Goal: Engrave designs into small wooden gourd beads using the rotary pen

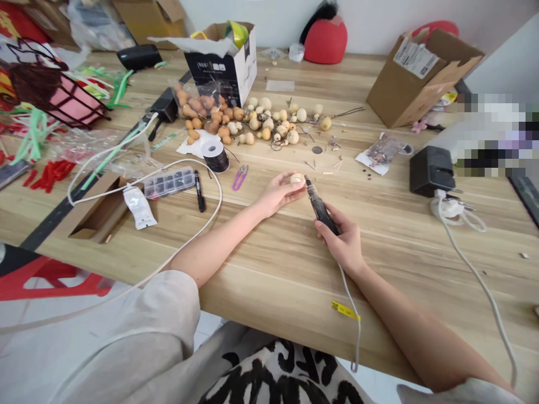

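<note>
My left hand [281, 193] pinches a small pale gourd [297, 179] just above the wooden table [252, 252]. In my right hand [342, 234] is a black rotary tool [320, 206], gripped like a pen. Its tip is at the gourd's right side; whether the two touch I cannot tell. A white cord [348, 292] with a yellow tag [346, 310] runs from the tool toward the table's near edge. Beyond my hands lie several pale gourds [292, 136] and several orange-brown ones [217, 116].
Left of my hands are purple thread snips [240, 177], a spool of black cord [215, 156], a marker [199, 192] and a compartment box [169, 182]. A looped white cable crosses the left side. Cardboard boxes [410, 78] and a black power adapter [432, 170] stand at the right.
</note>
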The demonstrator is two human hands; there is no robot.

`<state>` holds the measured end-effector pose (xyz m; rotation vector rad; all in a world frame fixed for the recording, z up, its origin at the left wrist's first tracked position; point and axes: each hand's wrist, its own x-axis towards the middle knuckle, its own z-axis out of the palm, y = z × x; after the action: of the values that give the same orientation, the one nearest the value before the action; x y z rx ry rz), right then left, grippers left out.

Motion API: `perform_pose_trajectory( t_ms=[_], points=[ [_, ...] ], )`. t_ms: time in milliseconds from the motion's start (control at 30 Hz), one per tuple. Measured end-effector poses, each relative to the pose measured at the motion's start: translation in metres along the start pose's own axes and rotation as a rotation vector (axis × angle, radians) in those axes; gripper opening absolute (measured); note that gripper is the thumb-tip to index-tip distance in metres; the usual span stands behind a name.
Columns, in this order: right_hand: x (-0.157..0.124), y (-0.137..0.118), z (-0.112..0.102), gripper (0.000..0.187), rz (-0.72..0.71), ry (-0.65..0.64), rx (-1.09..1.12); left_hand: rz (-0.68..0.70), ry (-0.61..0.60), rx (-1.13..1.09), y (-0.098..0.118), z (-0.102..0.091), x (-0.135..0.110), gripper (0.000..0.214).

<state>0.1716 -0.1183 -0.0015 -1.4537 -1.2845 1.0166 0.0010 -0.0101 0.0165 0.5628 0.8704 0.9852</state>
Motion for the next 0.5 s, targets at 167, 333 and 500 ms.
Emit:
perform_pose_trajectory(
  t_ms=[167, 333, 500],
  points=[
    [0.0007, -0.0005, -0.0011, 0.059, -0.001, 0.009, 0.008, 0.002, -0.005, 0.004, 0.0005, 0.0003, 0.0, 0.03],
    [0.0039, 0.0048, -0.0043, 0.058, -0.057, 0.06, -0.073, -0.016, -0.017, 0.022, 0.0011, -0.0016, 0.002, 0.018],
    [0.0052, 0.0072, -0.0045, 0.057, -0.068, 0.063, -0.104, -0.031, -0.016, 0.001, 0.0025, -0.002, 0.0021, 0.01]
  ],
)
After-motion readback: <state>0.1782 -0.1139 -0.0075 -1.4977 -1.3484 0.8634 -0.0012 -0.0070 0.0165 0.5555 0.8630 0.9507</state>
